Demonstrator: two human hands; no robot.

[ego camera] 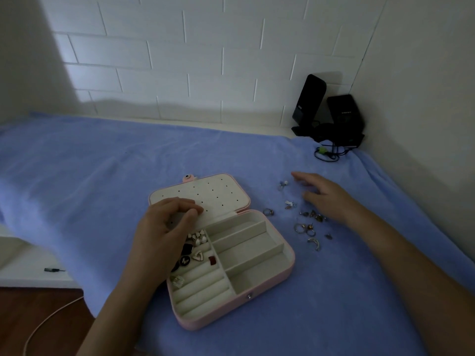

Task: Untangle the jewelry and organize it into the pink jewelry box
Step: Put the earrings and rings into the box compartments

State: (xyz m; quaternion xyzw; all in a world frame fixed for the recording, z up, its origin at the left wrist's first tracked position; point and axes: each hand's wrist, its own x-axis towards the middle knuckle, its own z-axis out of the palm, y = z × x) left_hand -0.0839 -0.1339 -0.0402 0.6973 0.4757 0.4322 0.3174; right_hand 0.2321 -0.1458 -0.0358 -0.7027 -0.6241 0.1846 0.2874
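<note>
I read this as a room in a home: a blue blanket [102, 163] spread below a white brick-patterned wall [180, 47], two black speakers [344, 116] in the corner, wooden floor [38, 317] at left.

Under my left hand [164, 227] the pale pink rectangular jewelry box [231, 318] is showing cream lining, its lid panel [218, 191] dotted with dark holes. Beside that hand black, white and red earrings [198, 255] are sitting; silver and gold metal rings [303, 228] are glinting near my right hand [323, 199] on the fleecy blue blanket [77, 176].
</note>
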